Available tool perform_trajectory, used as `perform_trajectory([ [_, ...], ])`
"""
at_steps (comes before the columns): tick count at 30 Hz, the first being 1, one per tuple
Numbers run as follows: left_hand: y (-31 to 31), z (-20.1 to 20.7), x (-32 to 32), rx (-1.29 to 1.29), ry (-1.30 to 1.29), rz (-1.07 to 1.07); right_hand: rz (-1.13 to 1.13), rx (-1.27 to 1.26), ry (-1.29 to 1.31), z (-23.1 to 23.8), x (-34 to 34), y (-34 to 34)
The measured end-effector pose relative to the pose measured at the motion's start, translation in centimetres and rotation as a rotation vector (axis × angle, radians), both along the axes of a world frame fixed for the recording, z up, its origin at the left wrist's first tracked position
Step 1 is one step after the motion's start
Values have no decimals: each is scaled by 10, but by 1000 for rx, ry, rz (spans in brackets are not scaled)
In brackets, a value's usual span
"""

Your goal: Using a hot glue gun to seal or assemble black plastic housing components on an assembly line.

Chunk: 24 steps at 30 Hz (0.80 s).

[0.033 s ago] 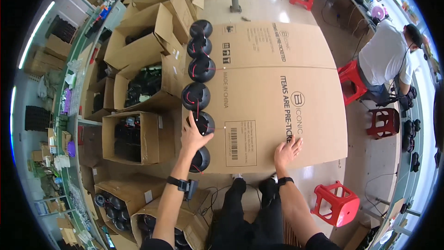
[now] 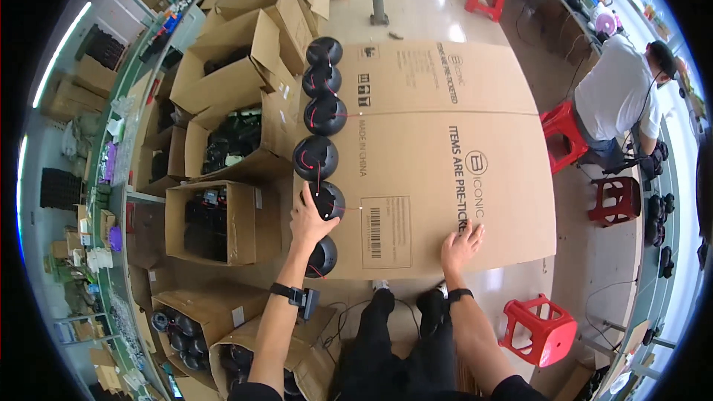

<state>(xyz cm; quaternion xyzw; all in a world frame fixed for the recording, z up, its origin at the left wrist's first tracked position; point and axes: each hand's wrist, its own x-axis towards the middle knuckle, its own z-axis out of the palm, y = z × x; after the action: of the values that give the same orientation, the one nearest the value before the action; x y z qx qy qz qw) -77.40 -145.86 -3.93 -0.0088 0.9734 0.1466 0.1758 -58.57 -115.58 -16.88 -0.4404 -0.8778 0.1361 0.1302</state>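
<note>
A large flattened cardboard sheet (image 2: pixel 445 104) lies on the floor in front of me. Along its left edge runs a row of several black dome-shaped parts with red wires (image 2: pixel 318 115). My left hand (image 2: pixel 308 219) rests on one dome near the close end of the row (image 2: pixel 329 200), fingers spread over it. One more dome (image 2: pixel 323 256) sits just below that hand. My right hand (image 2: pixel 460 243) lies flat, fingers apart, on the near edge of the cardboard and holds nothing.
Open cardboard boxes (image 2: pixel 208 212) with black parts stand left of the sheet, more boxes (image 2: pixel 189 319) at lower left. Red stools (image 2: pixel 542 327) sit at the right. A person in a white shirt (image 2: pixel 616 96) sits at a bench on the right.
</note>
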Motion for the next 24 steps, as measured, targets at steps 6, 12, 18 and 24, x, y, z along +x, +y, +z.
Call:
perform_trajectory([
  [6, -33, 4, 1, 109, 165, 110, 566, -534, 211, 10, 82, 92],
  [12, 7, 24, 138, 164, 646, -76, 610, -876, -325, 37, 273, 216],
  [18, -31, -91, 369, 390, -546, -209, 171, -1125, -193, 4, 496, 262],
  [24, 71, -140, 408, 0, -720, -428, -12, -1215, -73, 64, 527, 274],
])
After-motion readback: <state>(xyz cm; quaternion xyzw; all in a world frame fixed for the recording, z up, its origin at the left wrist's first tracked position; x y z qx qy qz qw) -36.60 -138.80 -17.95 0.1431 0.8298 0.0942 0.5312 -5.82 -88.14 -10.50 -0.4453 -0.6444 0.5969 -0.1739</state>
